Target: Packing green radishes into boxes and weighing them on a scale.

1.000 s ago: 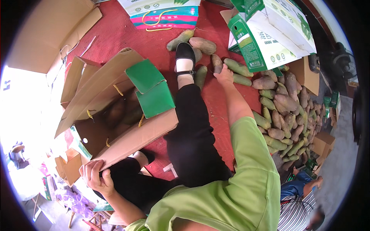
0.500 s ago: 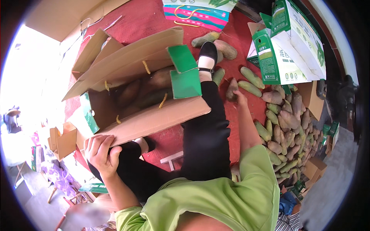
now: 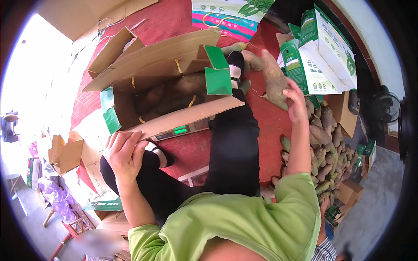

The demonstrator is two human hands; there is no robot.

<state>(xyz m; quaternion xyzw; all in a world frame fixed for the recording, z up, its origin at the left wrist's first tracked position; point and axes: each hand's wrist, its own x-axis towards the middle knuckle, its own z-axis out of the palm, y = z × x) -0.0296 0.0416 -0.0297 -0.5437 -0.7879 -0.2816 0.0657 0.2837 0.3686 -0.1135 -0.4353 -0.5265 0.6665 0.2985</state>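
An open cardboard box (image 3: 152, 124) with green end flaps and yellow rope handles stands in front of me, with several radishes (image 3: 163, 93) in its shaded inside. My left hand (image 3: 125, 152) is closed on the near corner of its brown flap. Raised off to the right, my right hand (image 3: 296, 102) grips a long, soil-stained green radish (image 3: 274, 78) around its lower part, tip upward. Under the box's near side shows a scale (image 3: 182, 130) with a lit green display.
A large radish heap (image 3: 328, 148) lies to my right. White and green cartons (image 3: 324, 52) stand beyond it, and a colourful gift box (image 3: 224, 19) sits at the far side. A few radishes (image 3: 252, 60) lie by my foot on the red carpet. Another person's striped clothing (image 3: 325, 250) shows lower right.
My right hand has lifted the radish off the carpet and swung it upward and right. The left hand stays on the flap. The scale display has come into view.
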